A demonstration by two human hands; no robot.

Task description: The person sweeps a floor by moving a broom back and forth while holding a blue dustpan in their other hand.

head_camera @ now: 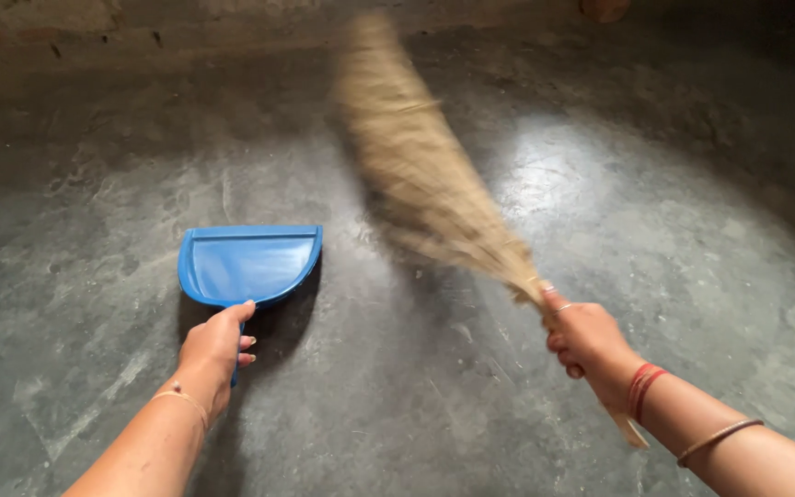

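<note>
My left hand (215, 346) grips the handle of a blue plastic dustpan (248, 263) that rests on the grey floor, its flat open edge facing away from me. My right hand (589, 342) is closed around the bound end of a straw grass broom (416, 166). The broom's bristles fan up and to the left, blurred by motion, just right of the dustpan. The broom's short tail end sticks out below my right wrist.
The floor (655, 239) is dark grey cement with streaks and a bright glare patch on the right. A low rough wall base (140, 37) runs along the far edge.
</note>
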